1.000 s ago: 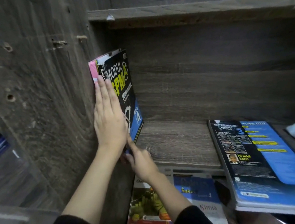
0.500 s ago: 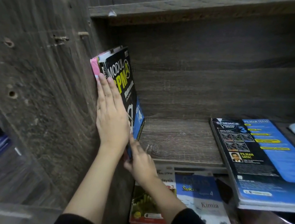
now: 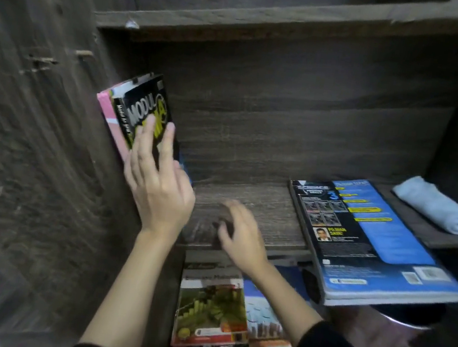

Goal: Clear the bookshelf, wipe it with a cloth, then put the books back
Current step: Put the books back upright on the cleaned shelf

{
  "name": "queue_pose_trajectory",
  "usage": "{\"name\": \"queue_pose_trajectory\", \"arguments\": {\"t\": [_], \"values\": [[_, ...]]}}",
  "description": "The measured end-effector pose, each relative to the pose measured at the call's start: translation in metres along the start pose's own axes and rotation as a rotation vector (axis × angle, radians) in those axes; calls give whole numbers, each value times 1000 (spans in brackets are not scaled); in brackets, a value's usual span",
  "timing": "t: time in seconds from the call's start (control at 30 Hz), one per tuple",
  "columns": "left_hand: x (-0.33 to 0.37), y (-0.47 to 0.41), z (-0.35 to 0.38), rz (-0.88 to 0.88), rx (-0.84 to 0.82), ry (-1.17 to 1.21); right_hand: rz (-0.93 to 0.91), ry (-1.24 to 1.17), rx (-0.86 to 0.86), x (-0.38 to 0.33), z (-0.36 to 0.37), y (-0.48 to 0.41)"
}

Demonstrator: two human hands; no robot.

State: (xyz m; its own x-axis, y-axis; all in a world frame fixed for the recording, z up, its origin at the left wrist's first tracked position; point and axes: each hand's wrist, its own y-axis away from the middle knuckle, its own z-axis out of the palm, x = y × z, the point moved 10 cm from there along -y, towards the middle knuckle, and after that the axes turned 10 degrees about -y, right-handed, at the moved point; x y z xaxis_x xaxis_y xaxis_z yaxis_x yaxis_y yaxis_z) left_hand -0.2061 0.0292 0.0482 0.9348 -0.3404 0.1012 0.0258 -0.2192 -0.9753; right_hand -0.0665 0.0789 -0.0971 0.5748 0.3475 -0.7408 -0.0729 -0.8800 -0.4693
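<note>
– Books [image 3: 146,111], where are yours?
– Upright against the shelf's [image 3: 264,206] left wall; your left hand [image 3: 159,193] presses flat on them.
– Your right hand [image 3: 240,232]?
– Blurred, loosely curled, empty, above the shelf.

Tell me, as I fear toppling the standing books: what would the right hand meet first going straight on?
Likely the left hand, pressed flat on the black Modul book; the right hand points up-left toward it, but blur leaves depth unclear.
</note>
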Motion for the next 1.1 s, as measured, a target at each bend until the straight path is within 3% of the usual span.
{"name": "queue_pose_trajectory", "arguments": {"t": [0.1,0.27,0.47,0.6,0.7,0.9,1.1], "values": [[20,5,15,-71,-38,183,-21,68,274,11,-66,7],[62,34,71,-368,-335,519,88,213,466,45,-150,24],[121,118,151,-536,-992,397,449,496,425,102,-226,47],[156,165,171,-458,-1335,298,696,613,378,140,-258,75],[174,187,171,-423,-1438,261,808,718,293,159,-264,89],[193,199,166,-310,-1496,189,854,802,256,168,-264,91],[188,205,170,-410,-1526,246,898,756,266,167,-264,92]]}}
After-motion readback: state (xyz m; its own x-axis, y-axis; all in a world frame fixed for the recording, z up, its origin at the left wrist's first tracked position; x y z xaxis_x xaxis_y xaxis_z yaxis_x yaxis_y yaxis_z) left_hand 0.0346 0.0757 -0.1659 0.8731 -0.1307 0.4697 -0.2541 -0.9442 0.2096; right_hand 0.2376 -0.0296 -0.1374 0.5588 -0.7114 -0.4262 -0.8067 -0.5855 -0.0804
